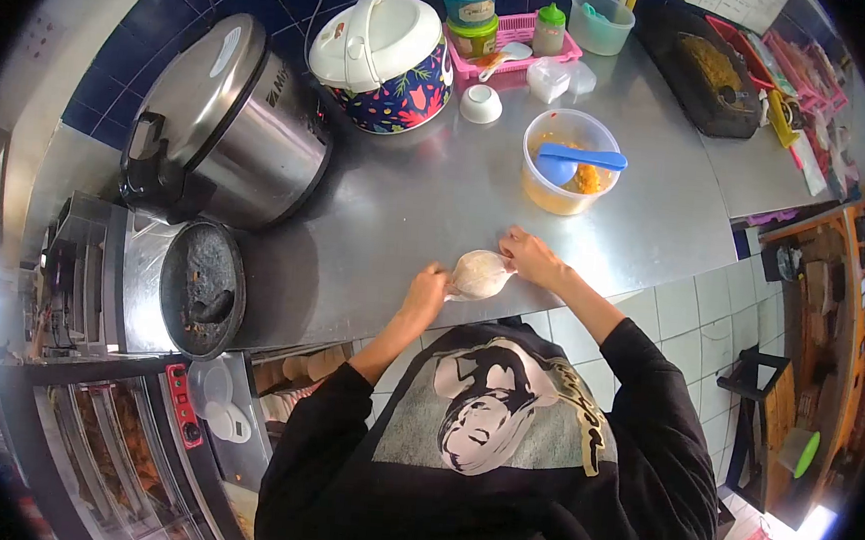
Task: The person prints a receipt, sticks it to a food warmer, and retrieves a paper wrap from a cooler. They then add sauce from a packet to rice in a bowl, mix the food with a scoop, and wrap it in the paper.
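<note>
Over the front edge of the steel counter, a small plastic bag (pixel 480 275) with round, pale contents is stretched between my two hands. What fills it I cannot make out. My left hand (pixel 427 292) pinches the bag's near-left end, fingers closed. Its opposite end is gripped by my right hand (pixel 532 254), also closed. Beyond my right hand stands a clear plastic tub (pixel 550 200) holding orange-yellow food. A blue spoon (pixel 591 159) lies across the tub's top.
On the steel counter (pixel 397 202) stand a large steel rice warmer (pixel 262 128), a floral rice cooker (pixel 395 92), a small white bowl (pixel 481 104) and a pink basket (pixel 513 47). A stone mortar (pixel 185 253) sits at left. A black tray (pixel 702 78) lies far right.
</note>
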The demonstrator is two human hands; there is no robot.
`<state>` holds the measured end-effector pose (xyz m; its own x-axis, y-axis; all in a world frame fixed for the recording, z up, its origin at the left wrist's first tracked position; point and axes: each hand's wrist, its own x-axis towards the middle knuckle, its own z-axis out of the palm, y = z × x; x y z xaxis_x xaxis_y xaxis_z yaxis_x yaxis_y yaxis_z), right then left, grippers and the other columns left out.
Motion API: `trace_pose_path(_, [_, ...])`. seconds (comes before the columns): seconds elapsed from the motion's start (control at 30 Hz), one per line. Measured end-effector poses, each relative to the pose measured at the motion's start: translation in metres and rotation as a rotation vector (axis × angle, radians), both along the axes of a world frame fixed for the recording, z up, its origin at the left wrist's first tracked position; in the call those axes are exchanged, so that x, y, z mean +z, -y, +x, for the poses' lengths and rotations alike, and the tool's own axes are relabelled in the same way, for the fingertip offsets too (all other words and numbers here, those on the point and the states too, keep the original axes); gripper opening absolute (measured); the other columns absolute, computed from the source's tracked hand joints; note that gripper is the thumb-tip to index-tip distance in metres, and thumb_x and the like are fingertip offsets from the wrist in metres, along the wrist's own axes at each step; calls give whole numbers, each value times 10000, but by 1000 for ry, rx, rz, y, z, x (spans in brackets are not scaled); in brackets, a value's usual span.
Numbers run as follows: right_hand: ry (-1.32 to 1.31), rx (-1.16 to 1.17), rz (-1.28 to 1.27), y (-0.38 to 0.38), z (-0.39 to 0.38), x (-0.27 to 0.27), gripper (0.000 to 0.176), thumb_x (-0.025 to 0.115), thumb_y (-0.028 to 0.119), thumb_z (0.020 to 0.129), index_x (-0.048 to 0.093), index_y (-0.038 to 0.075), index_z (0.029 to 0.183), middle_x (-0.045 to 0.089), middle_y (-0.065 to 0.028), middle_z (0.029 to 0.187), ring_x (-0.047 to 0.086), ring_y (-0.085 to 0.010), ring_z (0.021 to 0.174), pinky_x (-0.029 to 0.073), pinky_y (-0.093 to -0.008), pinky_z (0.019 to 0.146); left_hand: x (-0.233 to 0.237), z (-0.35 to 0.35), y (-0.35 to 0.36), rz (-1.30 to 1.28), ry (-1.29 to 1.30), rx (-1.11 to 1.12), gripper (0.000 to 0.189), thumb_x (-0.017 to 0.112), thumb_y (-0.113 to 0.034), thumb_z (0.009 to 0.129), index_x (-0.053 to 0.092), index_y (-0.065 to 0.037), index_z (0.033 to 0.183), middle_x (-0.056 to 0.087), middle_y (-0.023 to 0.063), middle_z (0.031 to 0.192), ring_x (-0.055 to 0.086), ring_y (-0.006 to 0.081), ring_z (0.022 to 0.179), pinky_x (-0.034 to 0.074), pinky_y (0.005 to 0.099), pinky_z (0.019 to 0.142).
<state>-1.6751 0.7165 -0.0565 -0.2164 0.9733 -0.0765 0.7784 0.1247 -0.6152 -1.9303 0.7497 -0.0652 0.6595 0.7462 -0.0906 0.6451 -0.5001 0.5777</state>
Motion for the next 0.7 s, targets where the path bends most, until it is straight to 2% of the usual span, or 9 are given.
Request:
trace_pose_path(0.07, [191,-32,-16,-15,-14,10,106,693,95,675,634,84,763,598,-83,820,587,-248,856,469,-375,777,7,5,-9,-90,88,76,306,728,-114,686,570,-6,926,561,148,989,571,342,939,493,426,745])
trace_pose_path(0.13, [471,61,123,-21,-25,17,94,694,114,680,645,92,757,589,-81,801,580,-240,902,450,-384,807,16,15,-6,69,12,85,324,741,-86,661,566,-12,924,575,156,961,583,359,890,485,437,733])
trace_pose_path(0.2, [541,71,88,-20,-35,15,62,676,120,705,656,103,761,586,-86,800,570,-236,926,432,-391,837,16,18,-2,151,2,76,314,741,-66,662,562,-21,916,598,163,940,594,369,856,482,439,733])
trace_pose_path(0.27, [489,36,35,-7,-41,12,48,658,134,741,671,108,779,600,-94,838,564,-234,965,422,-399,863,13,18,-5,173,57,43,274,728,-53,688,557,-31,901,630,167,927,605,372,837,486,433,746])
trace_pose_path(0.33, [337,-57,-25,17,-35,17,78,638,156,788,692,105,810,631,-105,913,564,-232,1020,421,-408,885,23,15,2,-60,139,107,287,747,-55,685,559,-34,902,640,150,897,625,313,830,491,404,726])
trace_pose_path(0.43, [-571,-524,-378,54,-33,6,258,588,270,876,672,63,1005,638,-117,1066,541,-225,1120,403,-421,944,73,20,5,-379,292,169,274,754,-43,698,563,-33,893,648,120,860,639,211,807,497,340,704])
trace_pose_path(0.53, [-1854,-638,-596,60,-35,55,426,491,375,939,581,29,1170,614,-110,1159,556,-248,1098,423,-391,925,108,36,14,-502,567,143,210,752,-19,704,608,-15,857,649,70,800,616,115,763,488,259,677])
trace_pose_path(0.57, [-1919,-727,-534,54,-38,81,522,458,461,942,517,14,1205,622,-79,1093,600,-211,994,479,-351,843,114,46,18,-475,634,89,193,749,-13,705,617,-12,847,648,64,799,613,116,763,488,257,678])
trace_pose_path(0.7, [-1880,-842,-281,45,-19,104,479,559,471,893,559,33,1087,620,-62,973,610,-159,876,503,-324,776,120,90,5,-448,774,-38,150,709,54,710,637,5,831,629,55,831,603,137,764,475,236,715])
